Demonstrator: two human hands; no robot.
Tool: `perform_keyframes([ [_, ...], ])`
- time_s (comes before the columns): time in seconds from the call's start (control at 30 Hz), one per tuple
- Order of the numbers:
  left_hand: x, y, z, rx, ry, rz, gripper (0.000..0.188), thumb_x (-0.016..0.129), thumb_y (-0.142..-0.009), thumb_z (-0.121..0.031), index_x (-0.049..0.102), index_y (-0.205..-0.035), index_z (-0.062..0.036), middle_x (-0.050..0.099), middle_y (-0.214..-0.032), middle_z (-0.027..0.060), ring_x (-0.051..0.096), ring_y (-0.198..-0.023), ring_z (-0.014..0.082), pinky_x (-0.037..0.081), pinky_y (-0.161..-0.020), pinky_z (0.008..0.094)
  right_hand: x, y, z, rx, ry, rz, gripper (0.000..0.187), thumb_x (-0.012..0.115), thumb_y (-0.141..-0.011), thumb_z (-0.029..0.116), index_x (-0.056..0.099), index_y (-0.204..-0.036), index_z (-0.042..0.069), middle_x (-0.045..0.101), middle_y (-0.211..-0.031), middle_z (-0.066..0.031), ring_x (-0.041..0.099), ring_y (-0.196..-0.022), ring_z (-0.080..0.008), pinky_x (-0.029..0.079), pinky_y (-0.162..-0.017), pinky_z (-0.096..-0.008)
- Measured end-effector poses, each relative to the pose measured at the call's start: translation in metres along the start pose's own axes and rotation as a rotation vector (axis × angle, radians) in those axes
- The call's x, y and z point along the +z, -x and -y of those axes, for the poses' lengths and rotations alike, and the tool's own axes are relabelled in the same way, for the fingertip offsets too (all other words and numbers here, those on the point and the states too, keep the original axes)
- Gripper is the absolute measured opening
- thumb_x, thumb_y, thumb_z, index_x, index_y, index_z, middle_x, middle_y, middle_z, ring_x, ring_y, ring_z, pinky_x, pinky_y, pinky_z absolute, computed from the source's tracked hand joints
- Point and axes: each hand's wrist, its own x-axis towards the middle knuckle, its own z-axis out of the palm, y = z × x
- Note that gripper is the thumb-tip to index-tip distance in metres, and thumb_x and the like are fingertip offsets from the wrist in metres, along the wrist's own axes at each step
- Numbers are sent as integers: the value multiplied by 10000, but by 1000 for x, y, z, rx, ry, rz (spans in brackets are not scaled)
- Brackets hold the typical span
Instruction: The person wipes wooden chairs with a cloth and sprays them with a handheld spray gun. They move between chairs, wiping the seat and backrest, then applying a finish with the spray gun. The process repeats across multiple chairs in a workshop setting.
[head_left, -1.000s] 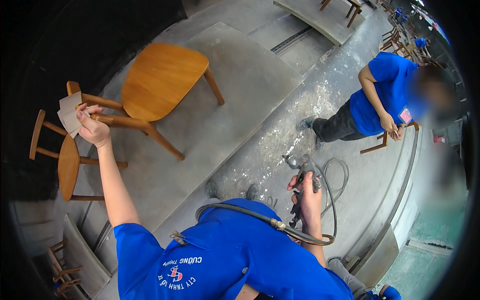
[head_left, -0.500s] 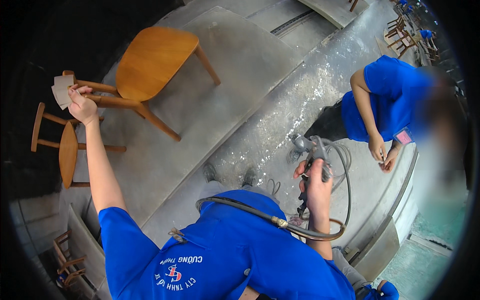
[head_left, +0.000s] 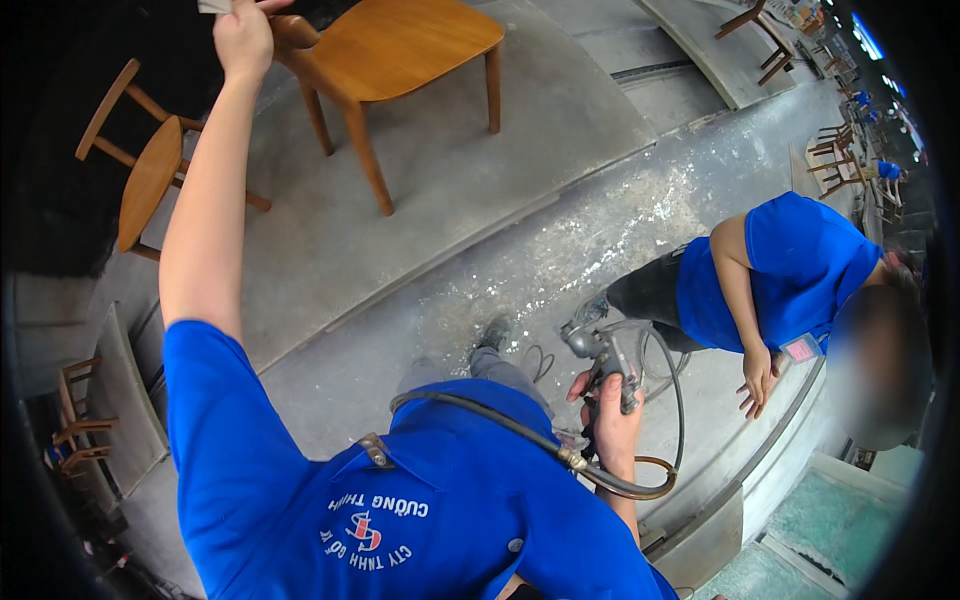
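My left hand point(head_left: 243, 45) is raised at the top left, against the back of a varnished wooden chair point(head_left: 415, 45). Its fingers close on a pale beige sheet point(head_left: 212, 5), like card or sanding paper, cut off by the upper edge. In front of my body, my right hand point(head_left: 612, 415) grips a grey metal spray gun point(head_left: 605, 355) by its handle. A dark hose point(head_left: 520, 430) loops from the gun and crosses my waist.
A second wooden chair point(head_left: 150, 185) stands at the left, more chairs point(head_left: 85, 420) lower left. The first chair stands on a grey platform point(head_left: 430, 190) with a straight edge. A co-worker in a blue shirt point(head_left: 780, 265) leans close on the right. Hose coils hang by their legs.
The view has swung, so the chairs sit higher and further right. My left hand stays with the chair back. The co-worker's hands, earlier pinching something small, now have fingers spread.
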Motion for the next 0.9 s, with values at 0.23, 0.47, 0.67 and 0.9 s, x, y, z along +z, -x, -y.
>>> perform_keyframes([
  [0.23, -168, 232, 12, -106, 93, -66, 546, 321, -1091, -406, 633, -828, -44, 713, -816, 84, 653, -752, 157, 506, -716, 301, 35, 69, -68, 123, 227, -4, 303, 518, -1052, 337, 571, -989, 45, 638, -696, -35, 417, -469, -38, 310, -423, -228],
  [0.47, -208, 595, 11, -1122, 63, 468, 494, 354, -1080, -446, 615, -1030, -30, 641, -626, 72, 573, -502, 161, 466, -491, 313, 37, 132, -78, -191, -37, -12, 418, 509, -1039, 433, 516, -1108, 20, 657, -767, -104, 525, -518, -79, 346, -405, -207],
  [0.67, -231, 600, -22, -1084, 110, 670, 437, 410, -1062, -413, 664, -957, -73, 534, -573, 1, 484, -518, 101, 371, -498, 294, 43, 153, -27, -520, -65, 40, 697, 417, -933, 740, 519, -898, 52, 584, -790, -135, 588, -634, -231, 356, -417, -245],
  [0.9, -188, 522, -79, -893, 148, 609, 455, 394, -1061, -449, 638, -929, -88, 522, -566, -6, 461, -505, 88, 340, -483, 277, 24, 158, 20, -632, -214, 43, 1060, 426, -754, 910, 457, -1407, 76, 566, -697, -109, 510, -517, -203, 430, -490, -317],
])
